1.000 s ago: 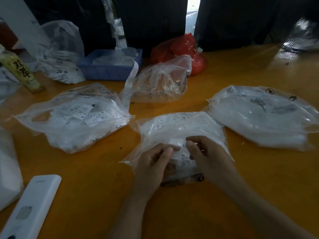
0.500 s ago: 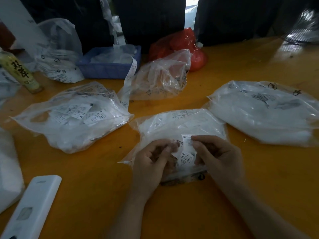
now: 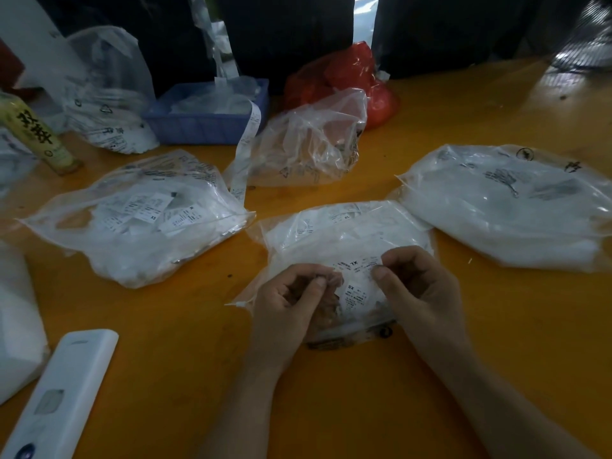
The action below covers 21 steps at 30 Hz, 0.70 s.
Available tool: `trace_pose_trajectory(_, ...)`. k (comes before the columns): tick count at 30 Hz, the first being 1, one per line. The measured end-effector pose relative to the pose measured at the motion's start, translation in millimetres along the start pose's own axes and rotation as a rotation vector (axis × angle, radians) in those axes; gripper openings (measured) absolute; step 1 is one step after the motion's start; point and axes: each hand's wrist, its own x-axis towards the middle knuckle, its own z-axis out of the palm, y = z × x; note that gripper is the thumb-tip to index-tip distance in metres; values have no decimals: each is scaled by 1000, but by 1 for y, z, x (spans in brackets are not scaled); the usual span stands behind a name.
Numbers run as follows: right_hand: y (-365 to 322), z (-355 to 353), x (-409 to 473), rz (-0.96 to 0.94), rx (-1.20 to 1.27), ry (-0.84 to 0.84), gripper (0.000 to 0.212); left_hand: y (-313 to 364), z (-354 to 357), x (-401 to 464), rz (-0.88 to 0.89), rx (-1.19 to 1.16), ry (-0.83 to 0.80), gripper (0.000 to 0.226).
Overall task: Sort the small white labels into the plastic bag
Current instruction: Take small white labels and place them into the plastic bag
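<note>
Left hand [image 3: 291, 303] pinches mouth edge of centre plastic bag [image 3: 344, 233] on orange table [image 3: 165, 326]. Right hand [image 3: 420, 286] pinches small white label [image 3: 356, 264] just above mouth. Step: label insertion. Next: slide label inside, keep mouth open.

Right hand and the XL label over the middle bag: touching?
Touching. The head view shows the right hand pinching the XL label by its right end between thumb and forefinger, above the middle bag.
</note>
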Motion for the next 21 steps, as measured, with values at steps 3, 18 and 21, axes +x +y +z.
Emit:
trace_pose_trajectory(3,2,0,0,-36,23,30,10,2,1,0,27,80,-12,17)
trace_pose_trajectory(18,4,1,2,-183,-252,74,21,6,6,0,5,296,-79,22)
trace_pose_trajectory(21,3,2,1,-203,-264,62,18,7,7,-1,-8,285,-76,26)
